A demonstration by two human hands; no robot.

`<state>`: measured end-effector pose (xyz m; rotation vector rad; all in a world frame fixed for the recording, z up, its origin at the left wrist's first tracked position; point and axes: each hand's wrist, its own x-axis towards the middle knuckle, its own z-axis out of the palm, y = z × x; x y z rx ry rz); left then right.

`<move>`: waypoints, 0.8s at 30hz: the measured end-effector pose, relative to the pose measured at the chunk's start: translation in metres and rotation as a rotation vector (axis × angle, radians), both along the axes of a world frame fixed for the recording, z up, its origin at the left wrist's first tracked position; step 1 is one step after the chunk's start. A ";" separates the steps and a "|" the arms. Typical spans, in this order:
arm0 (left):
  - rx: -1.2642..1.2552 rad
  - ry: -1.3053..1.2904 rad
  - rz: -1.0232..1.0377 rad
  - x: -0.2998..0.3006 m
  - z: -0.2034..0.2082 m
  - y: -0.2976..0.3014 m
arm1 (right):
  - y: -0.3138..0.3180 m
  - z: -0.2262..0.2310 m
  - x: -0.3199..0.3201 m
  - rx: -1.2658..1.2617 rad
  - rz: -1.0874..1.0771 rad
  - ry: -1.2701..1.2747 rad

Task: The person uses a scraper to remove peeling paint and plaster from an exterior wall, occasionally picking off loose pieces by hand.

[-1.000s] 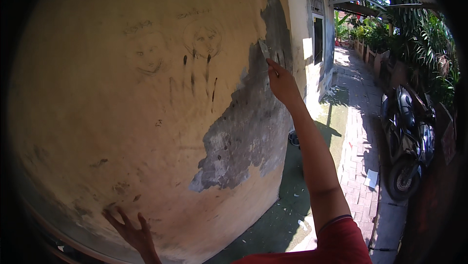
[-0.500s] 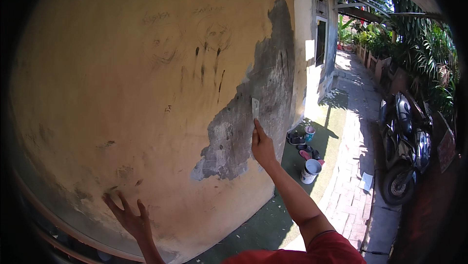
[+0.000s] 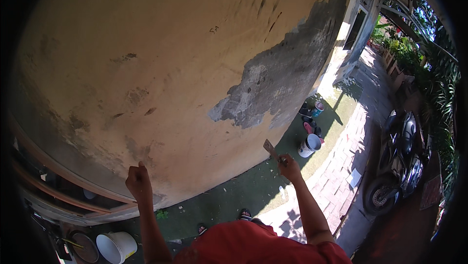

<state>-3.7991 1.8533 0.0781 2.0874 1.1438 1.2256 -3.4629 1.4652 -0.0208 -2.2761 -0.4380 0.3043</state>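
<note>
My right hand (image 3: pixel 289 167) is closed round the handle of a putty knife (image 3: pixel 270 149). Its flat blade points up and to the left, apart from the wall by the look of it. My left hand (image 3: pixel 139 182) is curled into a loose fist with the thumb upward, close to the lower part of the yellowish wall (image 3: pixel 180 83); whether it touches the wall I cannot tell. Across the wall's right side runs a grey bare patch (image 3: pixel 278 76) where the paint is gone, with a ragged edge. Dark smudges and scuffs mark the painted part.
A white bucket (image 3: pixel 310 145) stands by the wall's corner, near several sandals (image 3: pixel 310 126) and a smaller pail (image 3: pixel 318 108). Another white bucket (image 3: pixel 116 247) lies tipped at lower left. A motorcycle (image 3: pixel 402 166) is parked right of the paved path (image 3: pixel 325 186).
The view has tipped downward. My right hand has brought the putty knife down from the grey patch. My left hand, spread at the wall before, has closed.
</note>
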 end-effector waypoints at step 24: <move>-1.383 0.502 -0.060 -0.289 -0.453 -0.104 | 0.160 0.209 -0.029 -0.047 0.407 -0.731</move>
